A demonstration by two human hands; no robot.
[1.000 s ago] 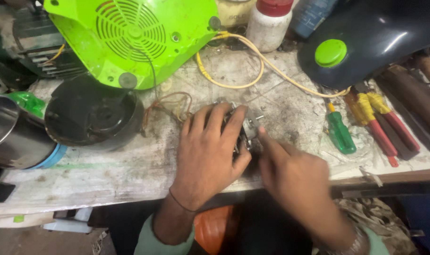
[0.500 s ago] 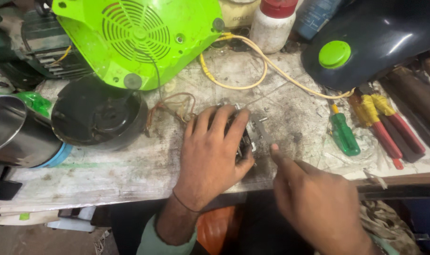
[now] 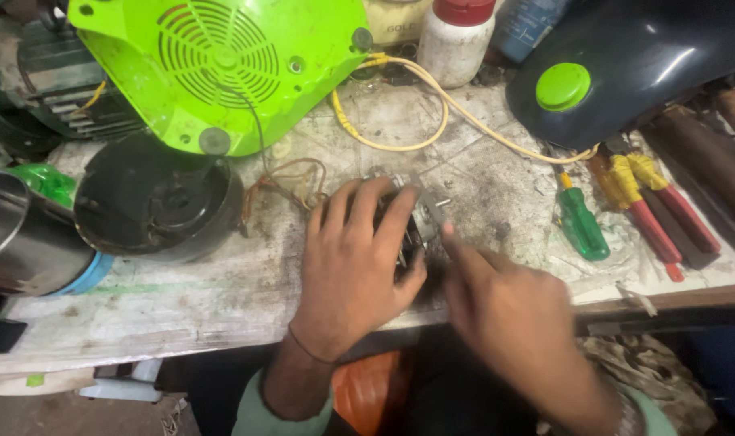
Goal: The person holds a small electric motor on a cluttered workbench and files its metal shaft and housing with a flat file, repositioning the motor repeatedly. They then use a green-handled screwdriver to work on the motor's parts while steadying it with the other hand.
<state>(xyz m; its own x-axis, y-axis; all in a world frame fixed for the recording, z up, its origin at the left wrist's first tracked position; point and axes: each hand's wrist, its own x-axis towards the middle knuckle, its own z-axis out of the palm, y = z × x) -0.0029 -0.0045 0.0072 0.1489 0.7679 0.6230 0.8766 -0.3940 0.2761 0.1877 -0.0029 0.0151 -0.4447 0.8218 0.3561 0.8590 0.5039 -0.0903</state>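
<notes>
Head view. My left hand (image 3: 353, 266) lies palm-down over a small dark metal part (image 3: 409, 234) on the counter (image 3: 182, 299), fingers spread and curled over its top, thumb at its near right side; grip closed loosely around it. Most of the part is hidden under my fingers, so its shape I cannot tell. It sits near the counter's front edge, roughly mid-width.

My right hand (image 3: 508, 311) comes in from the lower right, blurred. Forefinger extended, tip touching the part's right side just beside my left thumb. Whether this grip holds anything I cannot tell.

Edges and room: to the left, a black round housing (image 3: 161, 202) stands near, with a steel cup (image 3: 20, 242) beyond it at the counter's left end. Thin brown wires (image 3: 291, 179) run between housing and part. Behind, a green fan cover (image 3: 222, 64) overhangs; a yellow cable (image 3: 399, 121) loops across bare counter between it and my hands. To the right, a green-handled screwdriver (image 3: 581, 226) lies a little apart, red-handled tools (image 3: 662, 218) past it. A white bottle (image 3: 456, 40) and dark blue shell (image 3: 642, 73) line the back edge.
</notes>
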